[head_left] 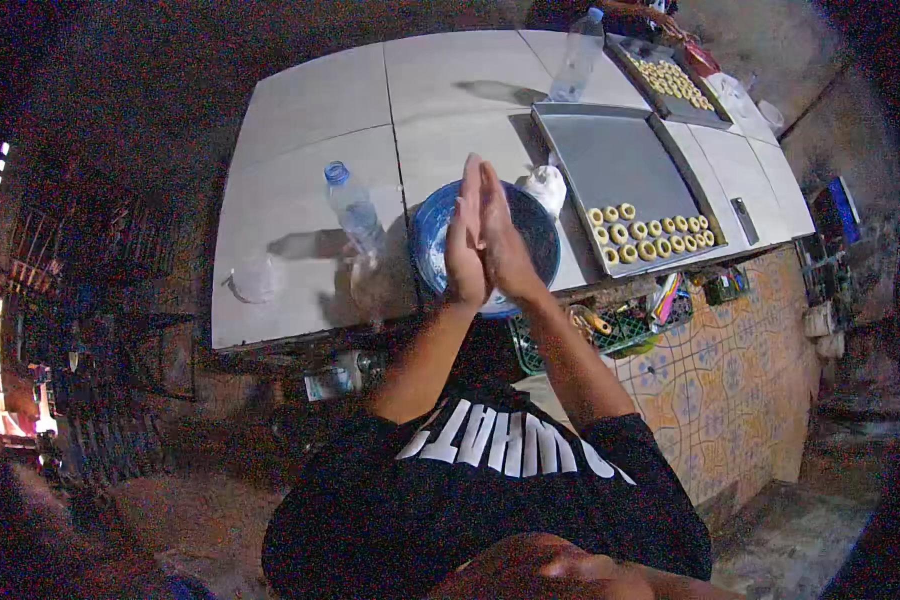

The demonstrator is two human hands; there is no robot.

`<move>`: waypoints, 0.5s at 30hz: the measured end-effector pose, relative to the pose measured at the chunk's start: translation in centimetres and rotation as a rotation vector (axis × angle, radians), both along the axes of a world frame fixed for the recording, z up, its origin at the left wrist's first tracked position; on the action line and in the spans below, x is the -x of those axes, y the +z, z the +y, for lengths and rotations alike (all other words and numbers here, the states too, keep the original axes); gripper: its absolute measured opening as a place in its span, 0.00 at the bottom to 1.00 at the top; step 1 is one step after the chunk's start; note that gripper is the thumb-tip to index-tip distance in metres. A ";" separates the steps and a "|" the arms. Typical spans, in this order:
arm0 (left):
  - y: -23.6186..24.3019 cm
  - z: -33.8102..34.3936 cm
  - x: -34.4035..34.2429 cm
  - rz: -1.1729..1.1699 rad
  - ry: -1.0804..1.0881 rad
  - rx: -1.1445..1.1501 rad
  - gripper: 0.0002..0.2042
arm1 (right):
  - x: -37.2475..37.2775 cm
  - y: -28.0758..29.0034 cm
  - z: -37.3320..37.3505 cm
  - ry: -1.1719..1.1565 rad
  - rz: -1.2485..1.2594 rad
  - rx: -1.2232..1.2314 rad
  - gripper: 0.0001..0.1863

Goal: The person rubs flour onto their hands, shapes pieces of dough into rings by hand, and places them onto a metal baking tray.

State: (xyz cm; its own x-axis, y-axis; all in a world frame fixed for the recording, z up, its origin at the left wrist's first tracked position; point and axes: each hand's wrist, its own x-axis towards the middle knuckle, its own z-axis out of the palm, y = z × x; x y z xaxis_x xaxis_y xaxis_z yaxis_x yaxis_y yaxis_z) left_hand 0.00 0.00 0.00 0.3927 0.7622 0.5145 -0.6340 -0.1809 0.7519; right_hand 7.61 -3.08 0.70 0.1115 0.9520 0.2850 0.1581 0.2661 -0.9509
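Palm to palm, my left hand (463, 250) and my right hand (506, 245) are raised above a blue bowl (432, 225), fingers straight and pointing away from me. Whether anything lies between the palms is hidden. Whitish stuff coats part of the bowl's inside. Touching or very near its right rim is a white bundle, perhaps a knotted plastic bag (544, 190). A metal baking tray (610, 150) to the right holds several small pale dough rings (660, 238) in rows at its near end. Left of the bowl is a clear plastic bottle (355, 212) with a blue cap.
Another person's hand (670, 25) is by a far tray (630, 55) of dough rings. A tall bottle (577, 60) stands beside the trays. A phone-like dark object (744, 220) lies at the right. Below the tabletop's front edge sits a green crate (625, 335). A clear item (253, 280) lies left.
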 end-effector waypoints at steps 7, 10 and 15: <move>5.0 -4.2 1.2 0.228 0.222 -0.359 0.53 | 0.1 8.4 -2.6 -0.117 0.010 -0.328 0.59; 7.0 -5.2 1.3 -0.030 0.228 -0.167 0.55 | 2.1 8.1 -4.5 0.067 -0.148 -0.312 0.66; 6.8 -2.1 1.0 0.161 0.316 -0.396 0.56 | 2.6 10.1 -5.0 0.087 -0.004 -0.474 0.68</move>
State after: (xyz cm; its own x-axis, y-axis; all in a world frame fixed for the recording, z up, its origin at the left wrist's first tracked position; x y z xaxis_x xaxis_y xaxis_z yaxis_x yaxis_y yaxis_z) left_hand -1.01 -2.13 6.82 0.2728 0.6159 0.7391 -0.3847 -0.6343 0.6706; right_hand 5.05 -8.04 10.83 0.0356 0.7228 0.6902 0.1193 0.6826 -0.7210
